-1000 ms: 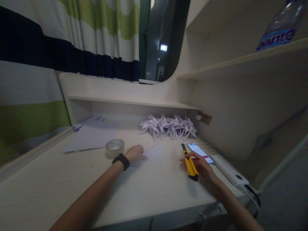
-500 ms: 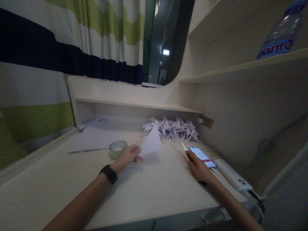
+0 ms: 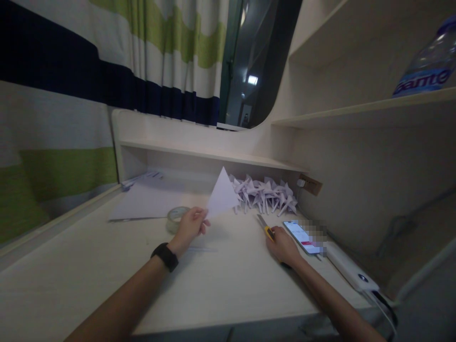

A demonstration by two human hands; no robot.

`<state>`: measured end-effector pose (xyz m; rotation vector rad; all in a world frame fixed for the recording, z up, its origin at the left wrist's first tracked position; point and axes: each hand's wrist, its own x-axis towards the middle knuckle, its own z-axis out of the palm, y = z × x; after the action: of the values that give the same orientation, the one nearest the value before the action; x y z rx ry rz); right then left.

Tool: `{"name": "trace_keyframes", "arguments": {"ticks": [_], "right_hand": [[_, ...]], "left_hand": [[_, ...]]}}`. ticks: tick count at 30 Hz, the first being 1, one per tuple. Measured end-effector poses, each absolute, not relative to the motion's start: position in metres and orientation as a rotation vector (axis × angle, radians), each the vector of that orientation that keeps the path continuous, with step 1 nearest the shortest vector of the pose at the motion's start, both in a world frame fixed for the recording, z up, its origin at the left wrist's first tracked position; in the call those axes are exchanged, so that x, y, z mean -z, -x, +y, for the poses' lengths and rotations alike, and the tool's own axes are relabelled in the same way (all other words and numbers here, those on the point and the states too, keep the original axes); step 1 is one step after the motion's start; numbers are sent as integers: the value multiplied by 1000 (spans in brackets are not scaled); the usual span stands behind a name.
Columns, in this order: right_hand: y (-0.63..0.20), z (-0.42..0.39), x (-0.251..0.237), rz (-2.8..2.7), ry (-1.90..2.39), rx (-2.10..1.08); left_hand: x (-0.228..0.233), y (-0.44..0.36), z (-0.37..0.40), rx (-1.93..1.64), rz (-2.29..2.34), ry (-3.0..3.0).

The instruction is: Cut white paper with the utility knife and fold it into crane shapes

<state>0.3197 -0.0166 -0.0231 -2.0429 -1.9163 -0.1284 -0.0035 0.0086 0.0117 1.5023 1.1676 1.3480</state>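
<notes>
The left hand (image 3: 189, 227) pinches a white, triangular paper (image 3: 223, 194), raised off the desk (image 3: 228, 285). The right hand (image 3: 281, 246) lies closed over a yellow knife (image 3: 266, 228) near the phone (image 3: 302, 236).

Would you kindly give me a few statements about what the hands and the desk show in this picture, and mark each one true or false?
1. The left hand holds a triangular sheet of paper lifted off the desk. True.
2. The right hand rests on a pair of scissors. False: it lies on a yellow utility knife with its blade out.
3. A lit phone lies just right of the right hand. True.
4. The roll of tape sits on the upper shelf. False: it lies on the desk, behind the left hand.
5. A pile of folded paper shapes lies at the back of the desk. True.
</notes>
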Motion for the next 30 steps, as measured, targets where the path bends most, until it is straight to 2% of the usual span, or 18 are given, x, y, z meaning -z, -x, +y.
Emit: {"name": "trace_keyframes", "arguments": {"ticks": [11, 16, 21, 24, 30], "right_hand": [[-312, 10, 27, -1952, 2097, 188], [-286, 2, 18, -2052, 1837, 345], [-213, 3, 19, -2442, 1279, -26], [-176, 14, 28, -2560, 1043, -111], [-178, 38, 35, -2518, 991, -219]], "left_hand": [[-6, -5, 9, -1370, 1060, -1496], [0, -2, 17, -1446, 1077, -1460], [10, -1, 24, -1454, 1070, -1485], [15, 0, 27, -1460, 1066, -1522], [20, 1, 30, -1467, 1101, -1553]]}}
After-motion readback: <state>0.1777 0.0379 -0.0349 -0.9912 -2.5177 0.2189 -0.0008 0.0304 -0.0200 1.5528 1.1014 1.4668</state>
